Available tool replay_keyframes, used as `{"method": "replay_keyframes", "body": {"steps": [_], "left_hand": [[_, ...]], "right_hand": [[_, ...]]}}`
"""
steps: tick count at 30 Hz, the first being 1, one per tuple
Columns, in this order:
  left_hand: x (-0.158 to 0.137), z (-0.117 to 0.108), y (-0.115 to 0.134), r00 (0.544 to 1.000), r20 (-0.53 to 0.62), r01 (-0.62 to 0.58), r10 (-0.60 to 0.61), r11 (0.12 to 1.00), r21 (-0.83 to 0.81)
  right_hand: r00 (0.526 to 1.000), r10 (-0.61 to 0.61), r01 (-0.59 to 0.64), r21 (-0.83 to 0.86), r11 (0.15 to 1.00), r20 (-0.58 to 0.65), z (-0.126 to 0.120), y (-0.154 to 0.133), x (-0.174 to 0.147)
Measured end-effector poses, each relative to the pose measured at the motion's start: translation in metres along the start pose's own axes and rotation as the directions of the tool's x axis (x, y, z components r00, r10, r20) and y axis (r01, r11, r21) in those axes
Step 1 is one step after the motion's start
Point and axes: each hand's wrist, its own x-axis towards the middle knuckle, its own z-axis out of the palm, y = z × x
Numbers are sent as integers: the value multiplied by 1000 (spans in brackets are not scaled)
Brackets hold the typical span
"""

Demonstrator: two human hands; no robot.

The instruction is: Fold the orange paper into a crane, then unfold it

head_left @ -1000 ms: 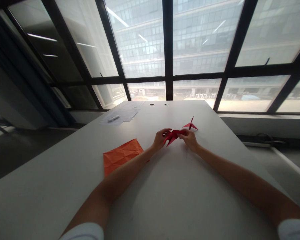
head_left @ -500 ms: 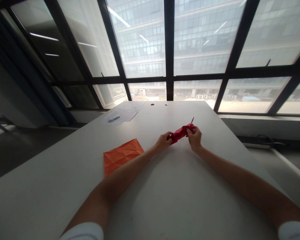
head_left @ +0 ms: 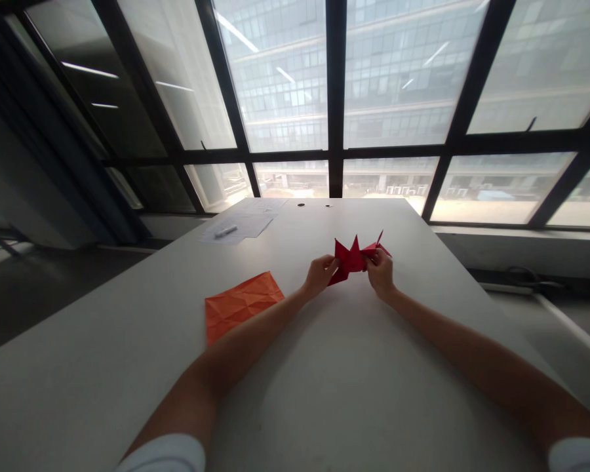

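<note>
A red folded paper (head_left: 351,258) with several pointed flaps is held just over the white table. My left hand (head_left: 320,274) pinches its left side between thumb and fingers. Its right part is gripped by my right hand (head_left: 380,272), and thin red points stick out above and beyond those fingers. A creased sheet of orange paper (head_left: 240,300) lies flat to the left, its lower edge partly hidden behind my left forearm.
White printed sheets (head_left: 248,221) with a white marker-like stick (head_left: 226,231) on them lie at the table's far left. The table (head_left: 344,393) reaches to large black-framed windows. Two small round spots, one dark, mark its far edge.
The red paper has spread between my hands. Two pointed flaps now stand up in its middle, where it was a narrow, flattened strip. Both hands have stayed nearly in place.
</note>
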Motion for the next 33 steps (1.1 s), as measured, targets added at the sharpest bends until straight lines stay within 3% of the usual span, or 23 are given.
{"method": "replay_keyframes", "body": {"steps": [3, 6, 10, 14, 16, 20, 26, 30, 33], "left_hand": [[1, 1, -2, 990, -25, 130, -137, 974, -185], [3, 1, -5, 960, 34, 272, -278, 892, -360], [4, -1, -6, 945, 90, 327, -315, 884, -335], [1, -4, -3, 910, 311, 365, -273, 884, -292], [-1, -5, -1, 895, 365, 360, -257, 899, -249], [-3, -1, -1, 913, 353, 286, -204, 938, -197], [0, 6, -2, 988, 150, 66, -29, 966, -250], [-1, -1, -1, 984, -19, -177, 178, 984, 36], [-4, -8, 0, 950, -46, -295, 308, 938, 181]], "right_hand": [[999, -8, 8, 3, 1000, -40, -2, 2, 2], [993, -14, 14, -4, 1000, -114, -3, 5, 4], [987, 23, -20, 24, 1000, -159, -3, 7, 6], [997, -23, 23, 0, 1000, -79, -4, 4, 5], [997, -64, 64, -12, 998, -34, -3, 0, 3], [990, -142, 142, -61, 988, -1, -2, -8, -1], [985, -172, 171, -101, 980, -6, -2, -12, -3], [996, 28, -24, -46, 999, 82, 1, -11, -6], [960, 221, -208, -87, 974, 174, 1, -10, -11]]}}
